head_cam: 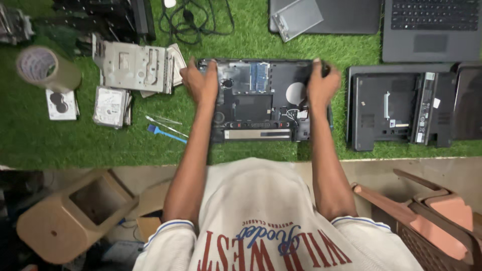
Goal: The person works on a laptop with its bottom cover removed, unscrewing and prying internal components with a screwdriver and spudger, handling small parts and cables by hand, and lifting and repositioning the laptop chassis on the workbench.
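Gripping the opened black laptop base at its far corners, we clamp our left hand at nine o'clock and right hand at three. It lies centred on the green turf-covered bench. At eight o'clock a blue-handled brush leaves open turf beside it.

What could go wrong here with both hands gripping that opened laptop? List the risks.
1. The left hand and right hand press on the opened laptop; its exposed internals might get flexed or damaged.
2. The blue tool and loose hard drive lie close by the left arm and could be knocked.
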The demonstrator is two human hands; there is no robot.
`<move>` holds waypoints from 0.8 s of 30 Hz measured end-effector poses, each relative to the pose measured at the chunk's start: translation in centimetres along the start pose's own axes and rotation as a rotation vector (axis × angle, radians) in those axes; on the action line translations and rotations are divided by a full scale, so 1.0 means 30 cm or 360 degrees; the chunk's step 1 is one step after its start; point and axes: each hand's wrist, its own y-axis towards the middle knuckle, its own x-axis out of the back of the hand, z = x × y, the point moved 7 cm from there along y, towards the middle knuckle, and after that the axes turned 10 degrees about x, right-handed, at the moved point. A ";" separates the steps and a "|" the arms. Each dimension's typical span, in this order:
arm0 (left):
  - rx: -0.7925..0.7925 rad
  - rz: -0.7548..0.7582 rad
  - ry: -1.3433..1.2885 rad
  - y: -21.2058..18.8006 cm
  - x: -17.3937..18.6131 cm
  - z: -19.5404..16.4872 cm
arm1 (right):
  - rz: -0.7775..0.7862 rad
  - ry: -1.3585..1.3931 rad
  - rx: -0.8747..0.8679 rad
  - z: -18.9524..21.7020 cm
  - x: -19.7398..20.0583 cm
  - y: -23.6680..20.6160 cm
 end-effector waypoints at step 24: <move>0.0581 0.1551 -0.0538 0.048 -0.092 0.022 | -0.0419 0.1083 -0.0169 -0.141 0.247 -0.182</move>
